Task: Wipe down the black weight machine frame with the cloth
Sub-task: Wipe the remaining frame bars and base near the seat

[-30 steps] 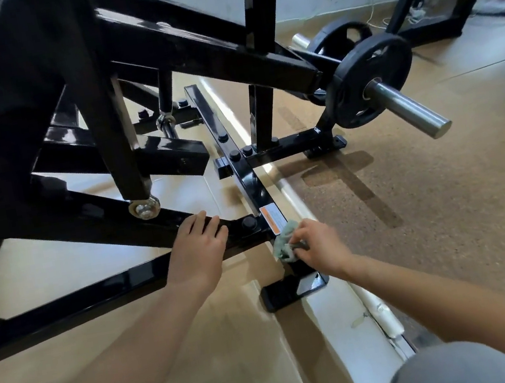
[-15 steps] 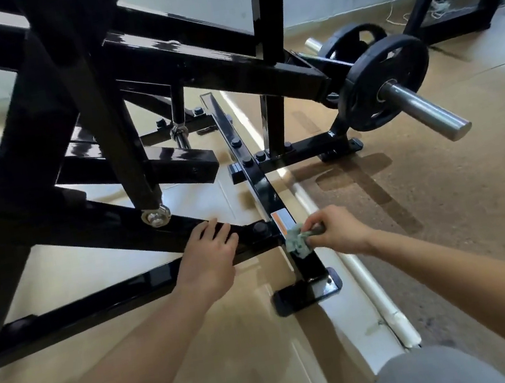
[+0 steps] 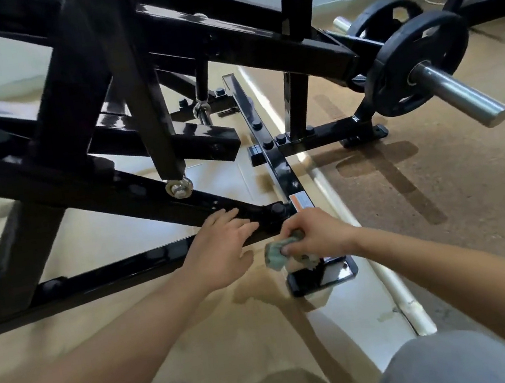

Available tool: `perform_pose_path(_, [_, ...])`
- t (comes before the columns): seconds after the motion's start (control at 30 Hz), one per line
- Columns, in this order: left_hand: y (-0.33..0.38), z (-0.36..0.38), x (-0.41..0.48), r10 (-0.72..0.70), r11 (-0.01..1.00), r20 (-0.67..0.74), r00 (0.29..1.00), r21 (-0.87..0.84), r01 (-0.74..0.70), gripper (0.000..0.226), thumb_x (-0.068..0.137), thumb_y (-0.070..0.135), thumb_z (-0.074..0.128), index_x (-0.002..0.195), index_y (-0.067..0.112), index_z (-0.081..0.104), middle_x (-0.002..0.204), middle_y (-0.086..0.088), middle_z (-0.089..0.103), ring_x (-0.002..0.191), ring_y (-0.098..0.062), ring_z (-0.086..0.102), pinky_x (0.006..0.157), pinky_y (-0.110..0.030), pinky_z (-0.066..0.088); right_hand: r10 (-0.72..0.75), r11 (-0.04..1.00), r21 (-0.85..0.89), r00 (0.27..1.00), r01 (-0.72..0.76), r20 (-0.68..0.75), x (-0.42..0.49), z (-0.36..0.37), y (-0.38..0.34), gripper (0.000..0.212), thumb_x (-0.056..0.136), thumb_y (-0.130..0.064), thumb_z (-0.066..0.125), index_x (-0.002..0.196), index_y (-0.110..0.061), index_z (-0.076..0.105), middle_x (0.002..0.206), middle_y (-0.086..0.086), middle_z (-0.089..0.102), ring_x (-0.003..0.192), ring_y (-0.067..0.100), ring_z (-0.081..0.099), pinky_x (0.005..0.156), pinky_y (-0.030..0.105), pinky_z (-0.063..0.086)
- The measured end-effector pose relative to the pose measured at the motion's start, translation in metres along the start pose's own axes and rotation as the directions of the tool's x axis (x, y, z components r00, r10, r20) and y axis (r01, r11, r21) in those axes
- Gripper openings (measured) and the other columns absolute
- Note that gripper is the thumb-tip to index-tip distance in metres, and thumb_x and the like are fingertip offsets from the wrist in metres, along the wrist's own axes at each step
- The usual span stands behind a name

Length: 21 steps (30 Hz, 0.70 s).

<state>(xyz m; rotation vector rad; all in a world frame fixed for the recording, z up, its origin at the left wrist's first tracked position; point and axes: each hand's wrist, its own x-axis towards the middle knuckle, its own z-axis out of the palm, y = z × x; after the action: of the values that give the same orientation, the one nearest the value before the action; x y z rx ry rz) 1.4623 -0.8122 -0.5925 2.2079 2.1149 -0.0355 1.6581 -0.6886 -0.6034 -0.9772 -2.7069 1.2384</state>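
Fingers of the right hand [image 3: 316, 236] curled round a crumpled pale-green cloth [image 3: 276, 253], pressing it against the glossy black steel weight machine frame [image 3: 280, 167] low near its foot plate, while the left hand [image 3: 221, 252] rested flat, fingers straight, on a slanted bar.

Single head-worn view, wide-angle, facing forward and steeply down. Close range: the black frame [image 3: 160, 202] crowds the upper left, with the floor [image 3: 448, 226] beyond. Left hand [image 3: 221, 255] and right hand [image 3: 314, 236] sit near centre, arms entering from the bottom edge. Left margin smeared, probably motion blur.
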Motion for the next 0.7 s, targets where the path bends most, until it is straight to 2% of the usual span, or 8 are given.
perform_pose_path(0.07, [-0.003,-0.014,-0.019,-0.051,0.962,-0.029,0.998,-0.269,0.042,0.053,0.094,0.040,0.062,0.145,0.029,0.054,0.144,0.006,0.058,0.145,-0.020,0.038,0.116,-0.044,0.036,-0.049,0.991,0.121,0.998,0.053,-0.032,0.006,-0.003,-0.029,0.012,0.086,-0.032,0.078,0.082,-0.025,0.070,0.079,-0.006,0.070,0.074,0.008,0.066,0.072,0.028,0.054])
perform_pose_path(0.13, [-0.007,-0.029,-0.042,-0.135,0.839,0.013,0.991,-0.530,0.122,0.042,0.085,0.042,0.066,0.127,0.036,0.065,0.118,0.011,0.069,0.119,-0.015,0.058,0.098,-0.046,0.051,-0.096,0.974,0.203,0.995,0.101,-0.034,0.012,0.002,-0.058,0.017,0.088,-0.032,0.077,0.084,-0.018,0.068,0.080,0.002,0.072,0.072,0.013,0.068,0.069,0.033,0.057])
perform_pose_path(0.2, [-0.010,-0.045,-0.066,-0.203,0.595,0.098,0.974,-0.778,0.202,0.035,0.077,0.036,0.068,0.113,0.034,0.071,0.102,0.008,0.072,0.100,-0.014,0.067,0.090,-0.047,0.056,-0.137,0.961,0.236,0.990,0.141,-0.034,0.017,0.009,-0.084,0.019,0.090,-0.029,0.076,0.085,-0.012,0.068,0.080,0.006,0.071,0.068,0.012,0.067,0.060,0.028,0.057])
perform_pose_path(0.27, [-0.016,-0.058,-0.089,-0.250,0.342,0.172,0.953,-0.905,0.253,0.039,0.073,0.035,0.068,0.112,0.029,0.073,0.103,0.002,0.074,0.098,-0.016,0.070,0.089,-0.038,0.058,-0.172,0.949,0.264,0.985,0.171,-0.023,0.016,0.017,-0.108,0.019,0.090,-0.027,0.076,0.085,-0.010,0.068,0.079,0.005,0.070,0.068,0.010,0.067,0.060,0.026,0.057])
perform_pose_path(0.33, [-0.023,-0.067,-0.111,-0.296,0.221,0.202,0.934,-0.936,0.273,0.033,0.078,0.036,0.070,0.111,0.028,0.073,0.103,0.003,0.076,0.099,-0.012,0.071,0.084,-0.027,0.058,-0.179,0.930,0.332,0.983,0.159,0.032,0.014,0.026,-0.127,0.020,0.090,-0.025,0.076,0.086,-0.007,0.066,0.080,0.008,0.071,0.072,0.016,0.072,0.064,0.032,0.061])
perform_pose_path(0.5, [-0.045,-0.076,-0.159,-0.438,0.341,0.088,0.895,-0.905,0.256,0.009,0.093,0.015,0.072,0.089,0.008,0.076,0.074,0.005,0.071,0.072,-0.005,0.064,0.069,-0.019,0.049,-0.211,0.904,0.401,0.970,0.146,0.122,0.006,0.037,-0.183,0.037,0.090,-0.021,0.075,0.087,0.007,0.052,0.077,0.014,0.065,0.076,0.021,0.074,0.067,0.034,0.062])
perform_pose_path(0.6, [-0.071,-0.088,-0.180,-0.489,0.364,0.029,0.872,-0.902,0.234,0.014,0.097,0.016,0.068,0.093,0.013,0.081,0.085,-0.002,0.078,0.084,-0.023,0.071,0.079,-0.034,0.054,-0.276,0.938,0.237,0.959,0.254,0.063,0.009,0.037,-0.218,0.028,0.089,-0.027,0.076,0.086,-0.005,0.059,0.080,0.014,0.067,0.069,0.011,0.064,0.065,0.027,0.053])
perform_pose_path(0.7, [-0.098,-0.099,-0.196,-0.528,0.334,-0.029,0.849,-0.926,0.176,0.016,0.097,0.012,0.065,0.098,0.014,0.082,0.089,-0.003,0.079,0.089,-0.023,0.074,0.089,-0.038,0.059,-0.330,0.937,0.112,0.944,0.331,-0.026,0.017,0.042,-0.243,0.014,0.087,-0.024,0.078,0.081,-0.022,0.065,0.078,-0.001,0.068,0.073,0.017,0.063,0.066,0.040,0.056])
